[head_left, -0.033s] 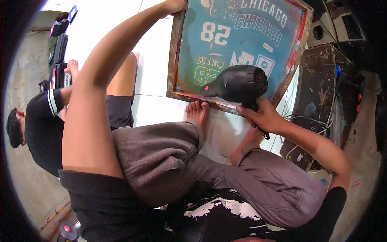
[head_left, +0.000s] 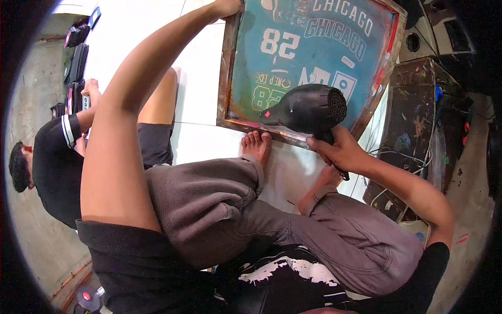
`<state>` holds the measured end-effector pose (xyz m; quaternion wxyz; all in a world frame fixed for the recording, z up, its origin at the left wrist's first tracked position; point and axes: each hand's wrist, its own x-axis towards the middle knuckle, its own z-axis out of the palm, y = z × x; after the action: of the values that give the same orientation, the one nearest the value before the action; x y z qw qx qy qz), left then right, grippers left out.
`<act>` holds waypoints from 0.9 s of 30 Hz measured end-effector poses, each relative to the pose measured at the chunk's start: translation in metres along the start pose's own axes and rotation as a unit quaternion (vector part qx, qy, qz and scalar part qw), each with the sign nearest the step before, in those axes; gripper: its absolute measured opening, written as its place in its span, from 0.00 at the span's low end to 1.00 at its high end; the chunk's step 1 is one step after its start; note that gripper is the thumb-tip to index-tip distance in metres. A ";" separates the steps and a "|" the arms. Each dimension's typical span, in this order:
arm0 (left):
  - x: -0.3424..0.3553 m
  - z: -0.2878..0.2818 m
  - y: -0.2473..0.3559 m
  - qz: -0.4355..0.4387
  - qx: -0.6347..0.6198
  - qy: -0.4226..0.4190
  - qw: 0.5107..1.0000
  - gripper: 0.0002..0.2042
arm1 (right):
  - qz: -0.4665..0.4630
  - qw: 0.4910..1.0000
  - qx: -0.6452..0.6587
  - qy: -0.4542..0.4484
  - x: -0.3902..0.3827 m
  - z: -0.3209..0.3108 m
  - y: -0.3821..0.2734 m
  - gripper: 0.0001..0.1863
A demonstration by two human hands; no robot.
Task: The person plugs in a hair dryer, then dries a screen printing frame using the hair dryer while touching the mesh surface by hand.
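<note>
Hair dryer [head_left: 306, 109] same spot as before, right of center; right hand [head_left: 346, 152] has fingers wrapped around its handle. Wooden frame [head_left: 225, 78] unmoved, upper center. Left hand [head_left: 228, 7] at its upper-left rim, grip: can't tell. Co-worker's forearm [head_left: 86, 119], left side, shifted slightly.

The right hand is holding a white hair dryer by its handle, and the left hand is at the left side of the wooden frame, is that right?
Not quite: the hair dryer is black, not white, as the head view shows. The right hand does hold it by its handle, and the left hand is at the left side of the wooden frame.
</note>
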<state>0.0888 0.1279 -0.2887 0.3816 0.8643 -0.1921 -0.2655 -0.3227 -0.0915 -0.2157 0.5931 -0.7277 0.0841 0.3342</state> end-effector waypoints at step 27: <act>0.008 0.002 -0.007 -0.005 0.007 0.033 0.999 0.15 | -0.226 0.962 -0.138 0.059 0.058 0.024 -0.025 0.20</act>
<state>0.0953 0.1269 -0.2975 0.3801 0.8761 -0.1772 -0.2378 -0.2747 -0.0467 -0.2317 0.5414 -0.8207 -0.0948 0.1562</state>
